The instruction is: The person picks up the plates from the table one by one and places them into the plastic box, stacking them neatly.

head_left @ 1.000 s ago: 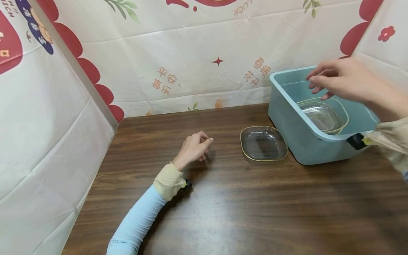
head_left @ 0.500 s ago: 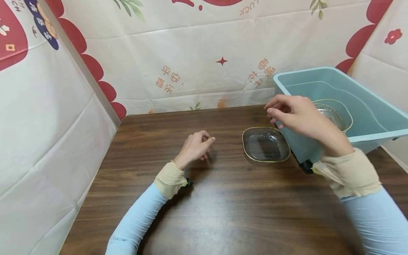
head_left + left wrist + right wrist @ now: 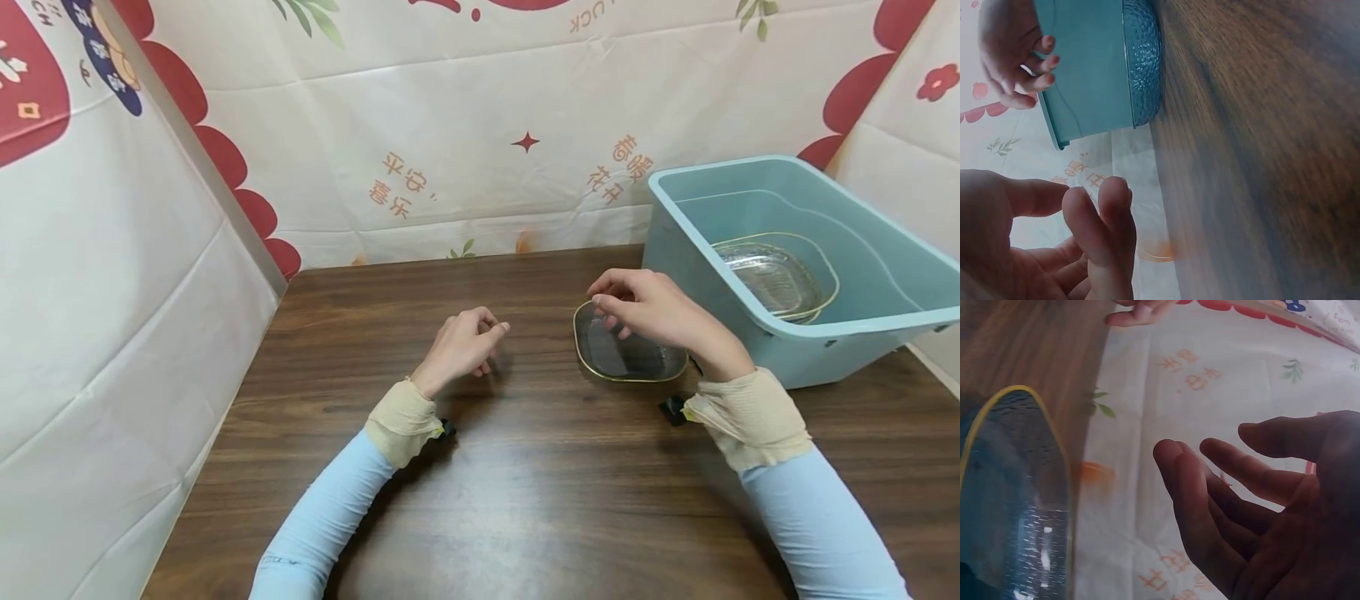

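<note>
A clear, textured glass dish with a gold rim lies on the table, left of the blue bin. Above its far edge hovers my right hand, fingers loosely bent and holding nothing; in the right wrist view the dish's yellow-gold edge shows apart from the fingers. My left hand is over the table to the left of the dish, its fingers loosely curled around nothing. The left wrist view shows its thumb and fingers near each other with no object between them. More gold-rimmed clear dishes sit inside the bin.
The light blue bin stands at the back right of the dark wooden table. A white printed cloth hangs behind the table and along both sides.
My right hand has come from above the bin, leftward and down, to over the dish on the table. My left hand has stayed in place. The view has shifted slightly.
</note>
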